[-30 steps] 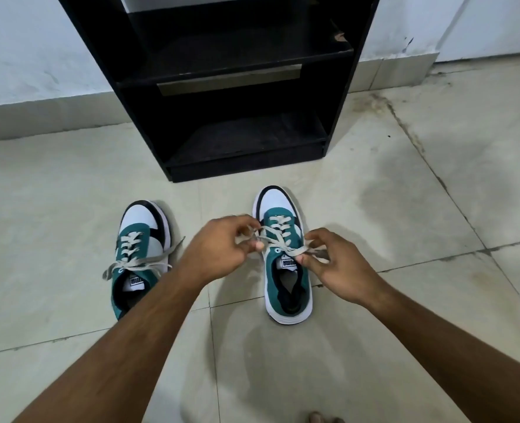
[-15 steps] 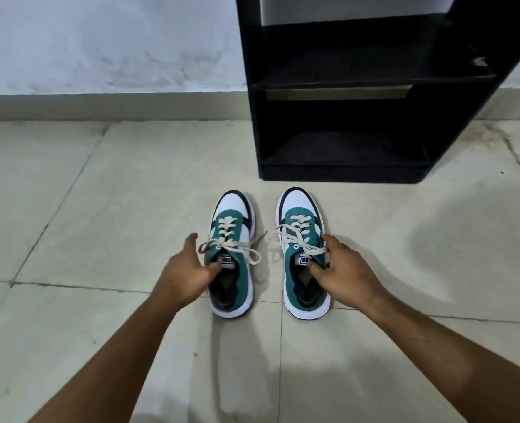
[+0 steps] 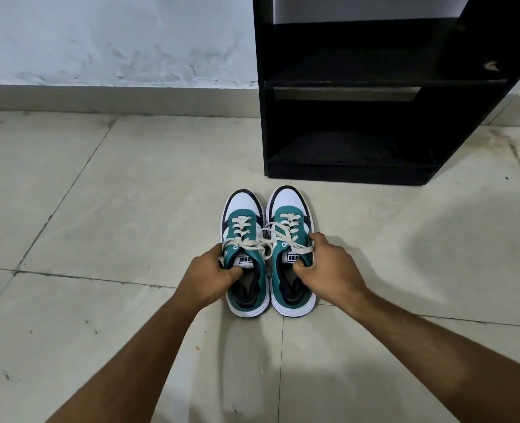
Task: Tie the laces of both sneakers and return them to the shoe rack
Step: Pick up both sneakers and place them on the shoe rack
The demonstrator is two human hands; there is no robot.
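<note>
Two teal, white and black sneakers stand side by side on the tiled floor, toes toward the rack. The left sneaker (image 3: 242,215) and the right sneaker (image 3: 289,206) touch along their inner sides, and both show cream laces tied in bows. My left hand (image 3: 205,277) grips the left sneaker at its collar, thumb inside the opening. My right hand (image 3: 325,270) grips the right sneaker's collar the same way. The black shoe rack (image 3: 344,174) stands just beyond the toes, its two visible shelves bare.
Pale floor tiles (image 3: 100,209) with dark grout lines stretch left and right. A scuffed white wall (image 3: 115,41) with a grey skirting runs along the back, left of the rack.
My hands let go of the right sneaker's laces and took both sneakers by their collars. The two sneakers were drawn together until they touch. The view swung left, putting the rack at the upper right.
</note>
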